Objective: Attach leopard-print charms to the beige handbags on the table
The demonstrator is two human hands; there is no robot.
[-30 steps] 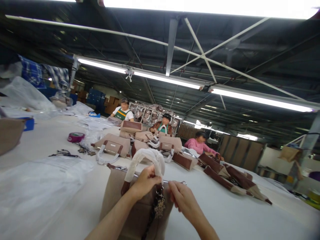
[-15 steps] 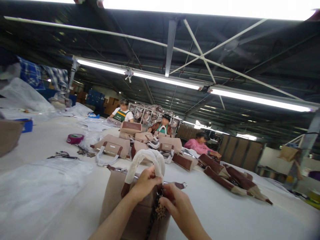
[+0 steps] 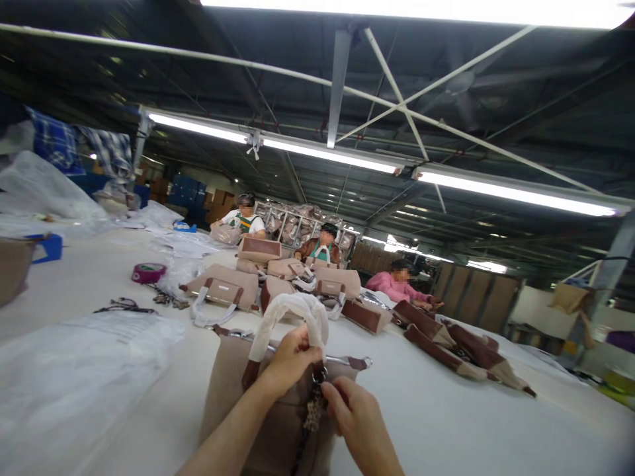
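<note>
A beige handbag (image 3: 225,383) with brown trim stands upright on the table in front of me. White wrapping covers its raised handle (image 3: 285,305). My left hand (image 3: 292,360) is closed around the right lower part of that handle. From a metal ring (image 3: 320,375) at the handle's base hangs a bag charm (image 3: 312,415) with a dark strand below it. My right hand (image 3: 358,411) is just to the right, thumb and forefinger pinched at the charm's upper end by the ring. The fingertips partly hide what they grip.
Several similar handbags (image 3: 225,287) lie beyond, with brown-and-beige ones (image 3: 441,350) at right. A clear plastic sheet (image 3: 84,377), dark charms (image 3: 124,307) and a purple tape roll (image 3: 149,272) lie at left on the white table (image 3: 446,423). Three people work across the table.
My right hand has shifted slightly right and down from the handle, leaving the ring and charm more exposed. My left hand keeps its place on the handle.
</note>
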